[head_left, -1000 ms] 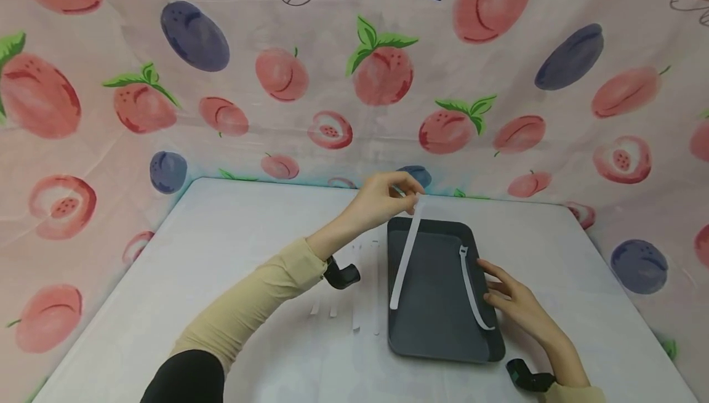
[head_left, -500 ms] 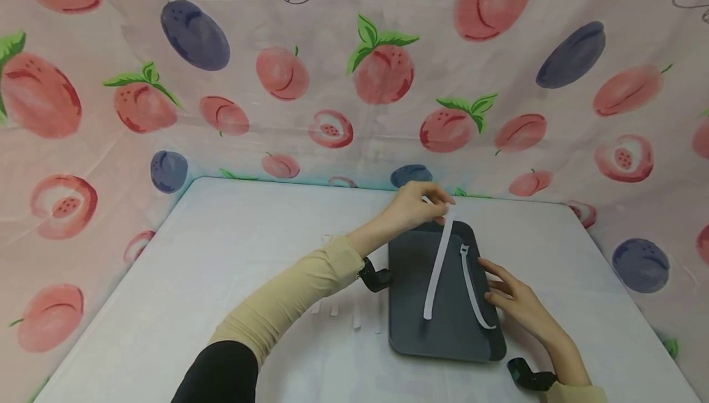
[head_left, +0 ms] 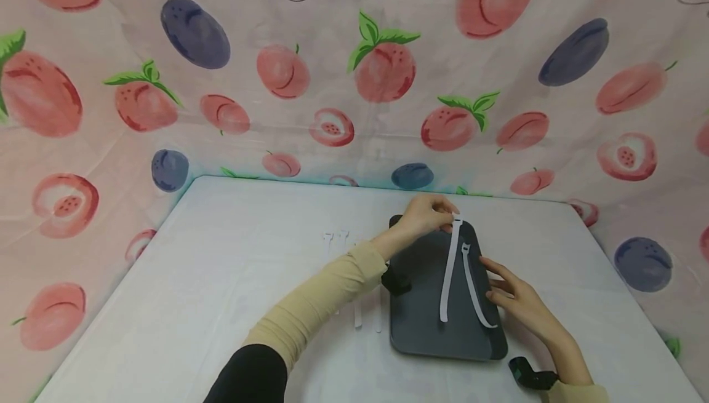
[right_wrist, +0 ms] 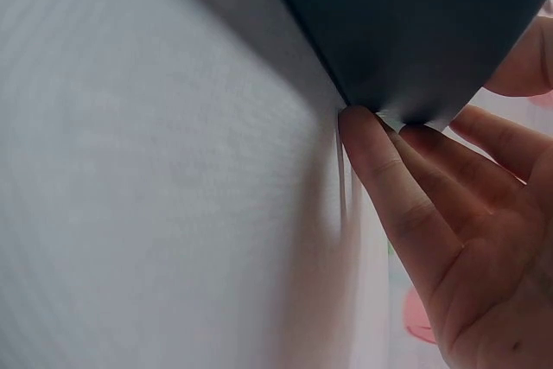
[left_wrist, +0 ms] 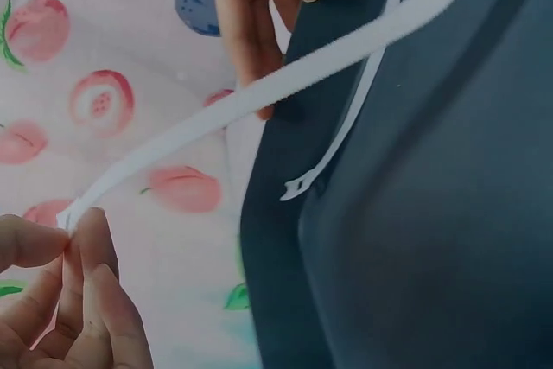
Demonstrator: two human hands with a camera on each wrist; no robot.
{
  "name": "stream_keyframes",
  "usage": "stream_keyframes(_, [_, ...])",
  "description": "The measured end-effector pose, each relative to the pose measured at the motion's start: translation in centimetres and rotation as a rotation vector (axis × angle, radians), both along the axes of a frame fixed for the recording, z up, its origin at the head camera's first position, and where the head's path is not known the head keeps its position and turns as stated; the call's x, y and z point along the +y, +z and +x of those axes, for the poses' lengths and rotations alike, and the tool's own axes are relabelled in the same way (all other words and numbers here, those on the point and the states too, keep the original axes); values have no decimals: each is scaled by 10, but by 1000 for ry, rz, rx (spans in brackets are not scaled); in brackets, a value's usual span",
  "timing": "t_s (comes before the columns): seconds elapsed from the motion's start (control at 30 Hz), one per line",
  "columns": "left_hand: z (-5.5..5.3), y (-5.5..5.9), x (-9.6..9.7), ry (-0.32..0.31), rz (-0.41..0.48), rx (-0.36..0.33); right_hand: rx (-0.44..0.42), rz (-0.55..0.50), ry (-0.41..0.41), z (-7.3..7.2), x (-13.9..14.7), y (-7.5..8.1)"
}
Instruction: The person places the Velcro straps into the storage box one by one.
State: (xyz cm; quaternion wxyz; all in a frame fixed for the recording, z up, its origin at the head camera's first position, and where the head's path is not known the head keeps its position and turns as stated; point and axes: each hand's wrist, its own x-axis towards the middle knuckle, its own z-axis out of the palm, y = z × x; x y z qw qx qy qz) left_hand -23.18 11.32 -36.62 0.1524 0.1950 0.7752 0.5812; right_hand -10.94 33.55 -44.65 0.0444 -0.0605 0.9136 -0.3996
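Observation:
A dark grey tray (head_left: 426, 329) lies right of centre on the white table. Over its far end, my left hand (head_left: 423, 215) pinches a white hook-and-loop cable tie (head_left: 449, 274) by its slotted head, between thumb and fingertips. The tie's strap slants down over the tray, and in the left wrist view the strap (left_wrist: 259, 88) curves across it. A second white cable tie (head_left: 472, 286) lies along the tray's right side, slotted head at the far end. My right hand (head_left: 520, 304) holds the tray's right edge, fingers (right_wrist: 397, 179) under the rim and thumb above.
Several white ties (head_left: 357, 317) lie on the white table (head_left: 221, 280) left of the tray, partly hidden behind the left forearm. A fruit-print cloth (head_left: 332, 34) hangs behind the table. Black cameras sit on both wrists.
My left hand has carried the cable tie rightward over the tray, from its left side to just beside the second tie, and a little lower. The right hand stays at the tray's edge.

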Motion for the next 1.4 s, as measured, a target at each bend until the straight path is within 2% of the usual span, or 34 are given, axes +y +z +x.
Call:
stream_keyframes(0.13, [0,-10,7,28,12,-30,-2,2,0,0,0,1])
stream_keyframes(0.47, [-1,-35,20,95,58,-156,-2,15,1,-1,0,3])
stream_keyframes(0.63, [-1,-49,25,128,47,-215,-9,14,0,-1,1,2])
stream_keyframes(0.97, [-2,-72,33,178,12,-278,-22,13,-11,0,0,1])
stream_keyframes(1.2, [-2,-84,40,219,-5,-277,-20,13,-9,-1,-1,0])
stream_keyframes(1.4, [1,-85,45,278,-41,-255,-11,7,-2,0,-1,1])
